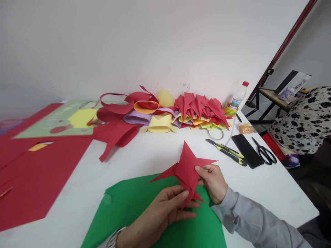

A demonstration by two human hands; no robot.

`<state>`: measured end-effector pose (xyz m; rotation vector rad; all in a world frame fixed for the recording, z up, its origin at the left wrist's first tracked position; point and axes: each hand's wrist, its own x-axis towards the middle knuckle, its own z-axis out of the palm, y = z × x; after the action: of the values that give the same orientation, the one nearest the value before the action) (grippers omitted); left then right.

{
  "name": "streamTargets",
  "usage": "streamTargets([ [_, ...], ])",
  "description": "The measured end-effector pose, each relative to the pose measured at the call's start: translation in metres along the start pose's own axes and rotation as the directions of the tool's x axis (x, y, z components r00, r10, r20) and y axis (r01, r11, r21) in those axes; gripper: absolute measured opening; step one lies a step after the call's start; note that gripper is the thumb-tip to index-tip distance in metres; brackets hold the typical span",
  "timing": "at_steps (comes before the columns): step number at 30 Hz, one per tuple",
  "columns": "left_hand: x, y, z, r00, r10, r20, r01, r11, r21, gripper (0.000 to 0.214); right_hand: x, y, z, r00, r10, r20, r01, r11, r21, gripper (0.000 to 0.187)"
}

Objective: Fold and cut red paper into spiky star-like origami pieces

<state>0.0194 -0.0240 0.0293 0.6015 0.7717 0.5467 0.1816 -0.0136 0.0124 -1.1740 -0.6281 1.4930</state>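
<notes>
A red origami fish (188,167) with pointed fins is held up over a green paper sheet (124,203). My left hand (165,206) pinches its lower end near the tail, the thumb in front and the fingers partly behind. On the fish's right side, my right hand (212,181) grips the edge between thumb and fingers. The fingertips behind the paper are hidden. The green sheet lies on the white table (258,196) beneath both hands, with a creased corner at its upper left.
Along the wall lie folded red paper pieces (199,106) and a pale yellow rolled piece (160,123). To the right are a bottle (235,100), tape roll (215,133), utility knife (227,152), black phone-like slab (247,151) and scissors (265,151). Red sheets (46,186) cover the left.
</notes>
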Motion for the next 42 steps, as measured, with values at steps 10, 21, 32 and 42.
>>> streamTargets([
  [10, 0.0028, -0.0030, -0.0035, 1.000, -0.011, -0.002, 0.011, 0.996, 0.087, 0.035, -0.0028, -0.0018, -0.0020, 0.998, -0.034, 0.048, 0.043, 0.979, -0.199, 0.044],
  [21, 0.0006, -0.0030, -0.0057, 0.999, -0.001, 0.047, -0.006, 0.987, 0.161, 0.032, 0.0003, -0.0024, -0.0045, 0.993, -0.097, 0.072, 0.112, 0.963, -0.247, 0.046],
  [32, 0.0010, -0.0032, -0.0060, 0.999, 0.005, 0.048, -0.004, 1.000, -0.020, 0.026, -0.0014, -0.0027, -0.0030, 0.992, -0.089, 0.084, 0.105, 0.973, -0.207, 0.044],
  [42, 0.0028, 0.0016, -0.0081, 0.984, 0.161, -0.072, -0.137, 0.956, 0.260, 0.037, -0.0060, 0.0021, -0.0034, 0.950, -0.020, 0.312, 0.087, 0.976, -0.201, 0.049],
])
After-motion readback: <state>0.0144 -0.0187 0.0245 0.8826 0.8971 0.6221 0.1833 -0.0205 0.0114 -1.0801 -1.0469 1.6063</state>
